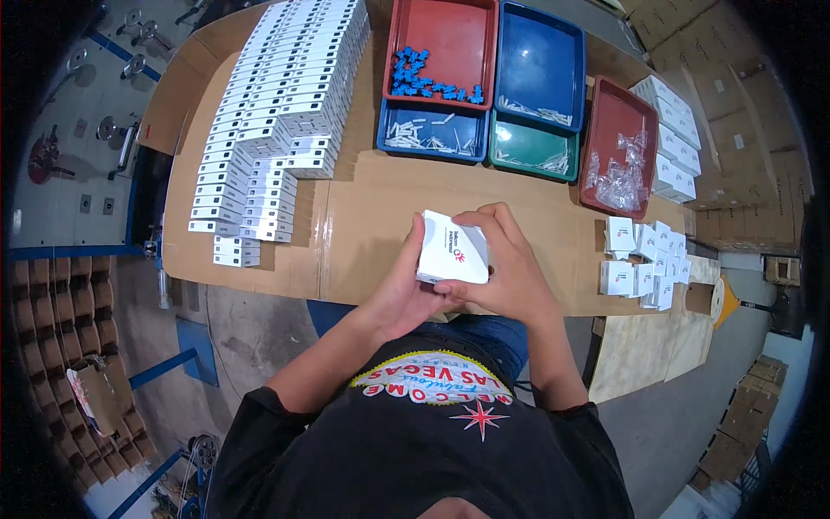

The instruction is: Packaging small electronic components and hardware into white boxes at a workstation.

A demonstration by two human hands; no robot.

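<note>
Above the near edge of the cardboard-covered table, I hold a small white box with red and dark printing on its top. My left hand grips its left side, thumb along the edge and fingers beneath. My right hand wraps round its right side, with fingers over the far corner and the thumb at the near edge. The box looks closed, and its underside is hidden. Similar small white boxes stand grouped at the table's right end.
Tall rows of white boxes fill the left. Trays at the back include a red one with blue plastic pieces, a blue one, and a green one with small white pieces. A red tray with clear pieces stands right.
</note>
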